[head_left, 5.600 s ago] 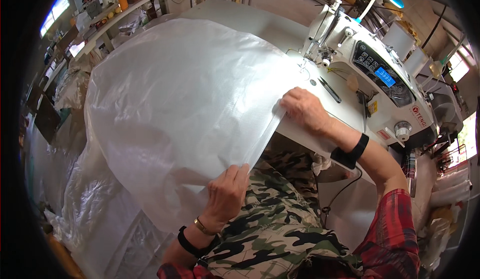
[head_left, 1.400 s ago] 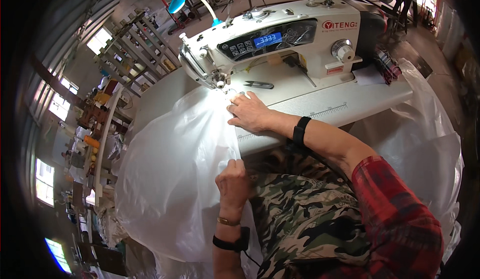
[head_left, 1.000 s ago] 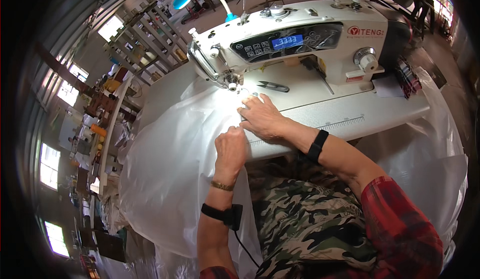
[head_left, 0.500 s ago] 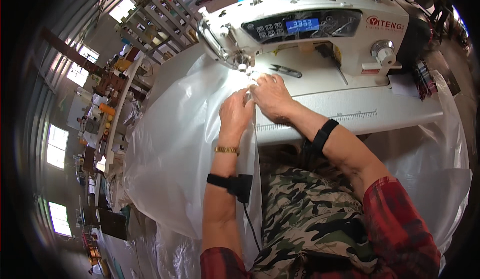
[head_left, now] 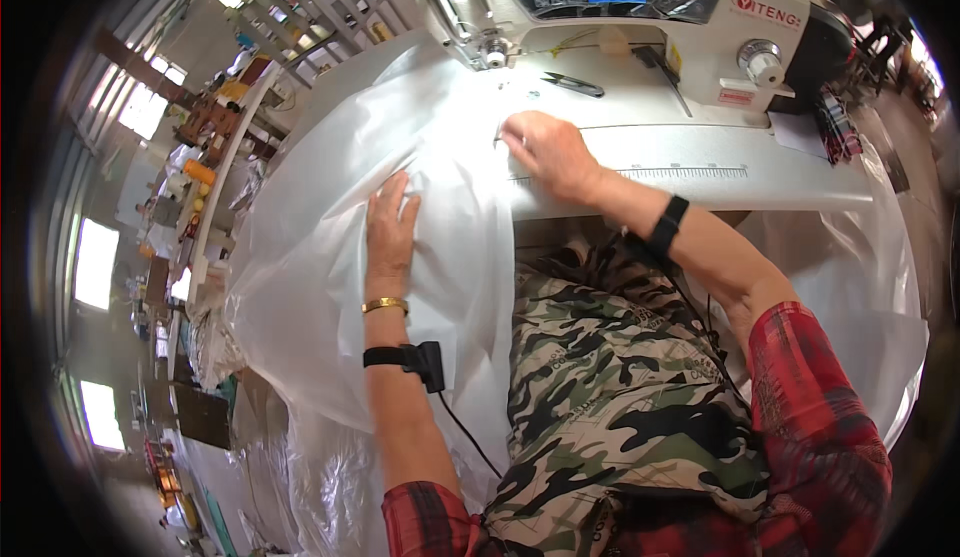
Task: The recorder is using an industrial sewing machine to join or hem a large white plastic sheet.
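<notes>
A thin, translucent white plastic sheet [head_left: 320,257] spreads over the left of the sewing table and hangs down beside my lap. My left hand [head_left: 392,227] lies on it, fingers stretched out, with folds running around them. At the sheet's right edge, my right hand [head_left: 552,155] has its fingers curled together in a pinch on the material; the fingertips are partly hidden by glare. Beyond both hands stands a white sewing machine [head_left: 620,32]. Its needle area [head_left: 492,55] is brightly lit, and my hands are on the near side of it, apart from it.
Dark thread snips [head_left: 573,84] lie on the machine bed, right of the needle area. A ruler scale [head_left: 685,172] runs along the table's front. Plaid cloth [head_left: 838,127] sits at the right end. At left stands a cluttered bench [head_left: 232,147] with thread cones.
My hands, together near the needle before, have parted. The left one slid left and nearer across the sheet; the right drew slightly back toward me. The view has shifted, with the machine higher up.
</notes>
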`<state>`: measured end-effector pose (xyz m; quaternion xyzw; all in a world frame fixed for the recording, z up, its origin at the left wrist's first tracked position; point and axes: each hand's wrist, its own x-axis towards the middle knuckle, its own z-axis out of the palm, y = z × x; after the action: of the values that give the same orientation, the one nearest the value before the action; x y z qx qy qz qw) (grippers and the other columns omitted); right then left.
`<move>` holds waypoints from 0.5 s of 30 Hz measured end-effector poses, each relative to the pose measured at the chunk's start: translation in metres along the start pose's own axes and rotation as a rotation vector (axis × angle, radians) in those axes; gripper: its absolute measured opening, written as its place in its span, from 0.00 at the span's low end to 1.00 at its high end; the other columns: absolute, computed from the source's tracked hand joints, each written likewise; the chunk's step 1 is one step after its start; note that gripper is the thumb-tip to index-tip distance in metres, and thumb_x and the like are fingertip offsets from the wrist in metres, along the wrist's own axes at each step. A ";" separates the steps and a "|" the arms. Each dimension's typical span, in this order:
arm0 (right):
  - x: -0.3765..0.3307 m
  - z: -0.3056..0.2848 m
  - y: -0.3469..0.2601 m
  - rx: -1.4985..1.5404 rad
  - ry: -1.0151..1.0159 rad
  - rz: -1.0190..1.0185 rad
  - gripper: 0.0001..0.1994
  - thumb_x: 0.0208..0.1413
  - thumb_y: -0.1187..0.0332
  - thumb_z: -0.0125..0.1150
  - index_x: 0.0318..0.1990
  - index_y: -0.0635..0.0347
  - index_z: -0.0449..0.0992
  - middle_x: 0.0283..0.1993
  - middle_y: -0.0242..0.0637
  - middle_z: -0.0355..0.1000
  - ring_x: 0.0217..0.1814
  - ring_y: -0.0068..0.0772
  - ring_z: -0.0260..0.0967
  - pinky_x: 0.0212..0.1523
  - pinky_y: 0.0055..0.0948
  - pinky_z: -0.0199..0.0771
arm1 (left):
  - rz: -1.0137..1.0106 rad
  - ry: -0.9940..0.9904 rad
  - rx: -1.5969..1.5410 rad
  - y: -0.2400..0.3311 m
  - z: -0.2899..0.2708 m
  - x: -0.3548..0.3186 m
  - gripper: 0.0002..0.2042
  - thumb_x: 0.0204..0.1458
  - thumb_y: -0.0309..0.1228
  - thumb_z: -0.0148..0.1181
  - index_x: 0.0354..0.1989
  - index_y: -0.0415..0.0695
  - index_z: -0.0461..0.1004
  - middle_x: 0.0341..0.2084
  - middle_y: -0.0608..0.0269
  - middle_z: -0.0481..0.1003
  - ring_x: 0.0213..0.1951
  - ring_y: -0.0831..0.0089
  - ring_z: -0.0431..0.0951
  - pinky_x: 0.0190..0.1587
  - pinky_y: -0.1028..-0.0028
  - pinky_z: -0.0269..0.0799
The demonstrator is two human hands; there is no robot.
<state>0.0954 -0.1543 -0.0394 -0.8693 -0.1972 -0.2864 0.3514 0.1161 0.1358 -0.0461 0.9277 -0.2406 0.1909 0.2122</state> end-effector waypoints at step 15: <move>-0.127 0.036 -0.067 0.760 -0.678 0.564 0.24 0.62 0.54 0.52 0.21 0.69 0.72 0.19 0.38 0.67 0.23 0.29 0.65 0.27 0.35 0.66 | 0.030 -0.079 -0.094 -0.021 0.005 0.006 0.24 0.65 0.42 0.45 0.65 0.42 0.65 0.65 0.58 0.66 0.67 0.64 0.61 0.73 0.59 0.40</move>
<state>-0.0238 -0.1007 -0.1082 -0.7443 -0.1487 0.2033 0.6186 0.1330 0.1478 -0.0542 0.9197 -0.2714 0.1459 0.2431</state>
